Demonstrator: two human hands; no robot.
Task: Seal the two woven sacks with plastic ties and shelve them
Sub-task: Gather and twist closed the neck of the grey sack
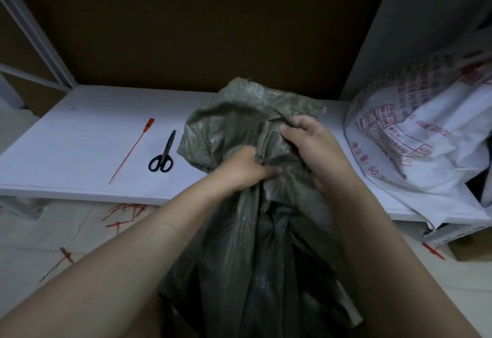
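Note:
A grey-green woven sack (239, 114) stands in front of me, its bunched top leaning over the edge of a white shelf board (80, 130). My left hand (246, 168) grips the gathered neck from the left. My right hand (312, 146) pinches a fold of the sack's mouth from the right. A white woven sack with red print (415, 138) lies on the shelf at the right, its mouth loose. One red plastic tie (131, 150) lies flat on the shelf to the left.
Black-handled scissors (163, 155) lie on the shelf between the tie and the green sack. Several red ties (125, 211) are scattered on the tiled floor below the shelf edge. A brown back panel and grey shelf uprights (34, 31) frame the bay.

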